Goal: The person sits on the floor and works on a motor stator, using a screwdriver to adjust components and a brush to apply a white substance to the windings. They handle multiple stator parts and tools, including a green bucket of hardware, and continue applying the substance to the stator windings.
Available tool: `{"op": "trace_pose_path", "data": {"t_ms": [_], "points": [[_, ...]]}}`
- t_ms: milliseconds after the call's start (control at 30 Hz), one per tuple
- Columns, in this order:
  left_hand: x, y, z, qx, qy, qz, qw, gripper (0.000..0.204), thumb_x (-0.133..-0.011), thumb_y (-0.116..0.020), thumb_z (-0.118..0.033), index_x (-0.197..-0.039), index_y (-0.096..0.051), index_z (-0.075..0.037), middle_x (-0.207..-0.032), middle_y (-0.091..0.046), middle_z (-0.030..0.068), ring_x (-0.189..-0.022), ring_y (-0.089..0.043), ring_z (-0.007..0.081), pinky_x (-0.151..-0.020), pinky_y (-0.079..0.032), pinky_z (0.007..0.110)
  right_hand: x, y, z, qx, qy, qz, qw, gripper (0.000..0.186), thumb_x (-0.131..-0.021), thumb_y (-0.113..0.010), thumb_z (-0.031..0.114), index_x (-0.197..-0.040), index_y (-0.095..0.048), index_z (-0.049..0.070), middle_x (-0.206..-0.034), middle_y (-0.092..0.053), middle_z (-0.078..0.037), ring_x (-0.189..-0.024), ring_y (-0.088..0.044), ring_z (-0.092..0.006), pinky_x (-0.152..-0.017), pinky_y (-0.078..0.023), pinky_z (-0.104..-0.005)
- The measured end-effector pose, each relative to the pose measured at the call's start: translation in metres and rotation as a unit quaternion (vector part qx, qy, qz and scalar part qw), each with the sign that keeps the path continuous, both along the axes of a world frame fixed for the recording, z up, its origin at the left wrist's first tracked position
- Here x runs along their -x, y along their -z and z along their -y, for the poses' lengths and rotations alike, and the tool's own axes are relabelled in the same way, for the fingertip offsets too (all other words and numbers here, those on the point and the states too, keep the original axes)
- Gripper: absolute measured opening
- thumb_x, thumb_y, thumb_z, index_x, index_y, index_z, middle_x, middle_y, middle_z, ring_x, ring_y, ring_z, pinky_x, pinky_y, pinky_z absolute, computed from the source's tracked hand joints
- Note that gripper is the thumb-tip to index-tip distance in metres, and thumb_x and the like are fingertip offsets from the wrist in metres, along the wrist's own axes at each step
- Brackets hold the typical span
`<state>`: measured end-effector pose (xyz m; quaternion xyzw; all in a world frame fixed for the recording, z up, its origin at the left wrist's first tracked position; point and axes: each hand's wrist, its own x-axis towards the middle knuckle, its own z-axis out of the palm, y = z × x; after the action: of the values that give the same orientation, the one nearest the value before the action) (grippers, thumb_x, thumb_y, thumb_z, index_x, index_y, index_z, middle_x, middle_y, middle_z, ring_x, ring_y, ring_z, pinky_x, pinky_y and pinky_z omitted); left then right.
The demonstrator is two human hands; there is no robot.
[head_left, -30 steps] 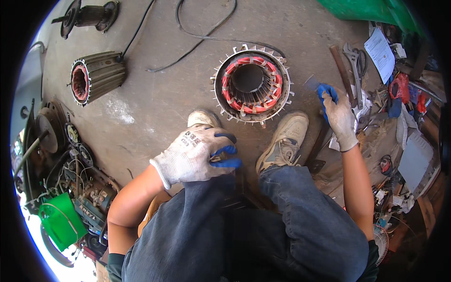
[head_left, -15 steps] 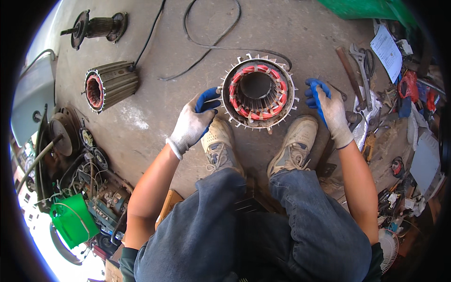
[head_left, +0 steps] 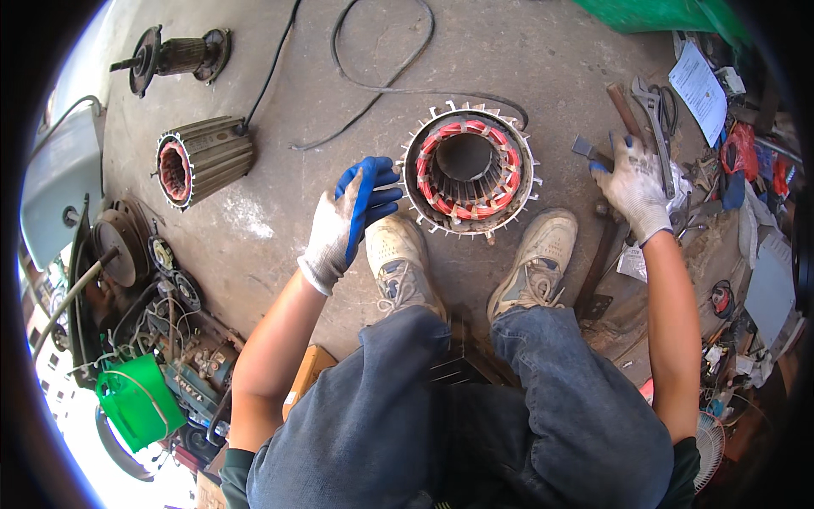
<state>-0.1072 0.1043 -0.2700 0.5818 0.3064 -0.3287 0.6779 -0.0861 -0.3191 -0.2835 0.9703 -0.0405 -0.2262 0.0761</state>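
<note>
My gloved left hand [head_left: 360, 204] is held open just left of an upright motor stator [head_left: 411, 187] with red windings and a finned rim. My gloved right hand [head_left: 632, 174] is open over the tools to the stator's right, its fingers over a flat-bladed tool [head_left: 585, 147] and near a hammer [head_left: 619, 102] and an adjustable wrench [head_left: 649, 102]. Whether it touches them is not clear. My two shoes stand just below the stator.
A second motor housing [head_left: 216, 153] lies on its side at upper left, below a rotor [head_left: 182, 53]. A cable [head_left: 390, 89] loops across the floor [head_left: 297, 212]. Machine parts and a green bucket [head_left: 144, 399] crowd the left; scrap and a white paper [head_left: 697, 93] the right.
My left hand has risen from over my knee to beside the stator. My right hand has moved right onto the tools, turning back-up, and the flat blade now shows beside it.
</note>
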Motion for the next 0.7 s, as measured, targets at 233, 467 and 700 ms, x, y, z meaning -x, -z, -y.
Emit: {"op": "trace_pose_path", "data": {"t_ms": [233, 467, 700], "points": [[0.022, -0.023, 0.004, 0.017, 0.05, 0.058, 0.997, 0.044, -0.113, -0.052, -0.024, -0.146, -0.054, 0.006, -0.132, -0.069, 0.0179, -0.119, -0.069, 0.0277, -0.106, -0.055, 0.041, 0.038, 0.057, 0.051, -0.003, -0.064, -0.04, 0.997, 0.043, -0.086, -0.073, 0.027, -0.124, -0.067, 0.007, -0.117, -0.068, -0.022, -0.114, -0.063, -0.0394, -0.103, -0.047, -0.0503], [0.016, -0.053, 0.007, -0.167, 0.198, 0.029, 0.965, 0.026, -0.1, -0.073, -0.025, -0.107, -0.074, 0.0, -0.085, -0.075, 0.0034, -0.077, -0.066, 0.0092, -0.074, -0.056, 0.033, 0.037, -0.052, 0.012, -0.489, 0.313, 0.04, 0.813, 0.025, -0.095, -0.066, 0.01, -0.117, -0.061, -0.001, -0.098, -0.064, -0.007, -0.081, -0.063, -0.0136, -0.073, -0.053, -0.0313], [0.015, -0.063, 0.005, 0.013, 0.448, 0.102, 0.888, 0.05, -0.081, -0.085, -0.024, -0.123, -0.072, 0.0, -0.107, -0.077, 0.0137, -0.101, -0.074, 0.0214, -0.094, -0.057, 0.038, 0.046, -0.126, -0.085, -0.529, -0.071, -0.002, 0.846, 0.031, -0.083, -0.076, 0.008, -0.113, -0.069, 0.003, -0.099, -0.069, -0.014, -0.084, -0.073, -0.0266, -0.075, -0.057, -0.0392]]}}
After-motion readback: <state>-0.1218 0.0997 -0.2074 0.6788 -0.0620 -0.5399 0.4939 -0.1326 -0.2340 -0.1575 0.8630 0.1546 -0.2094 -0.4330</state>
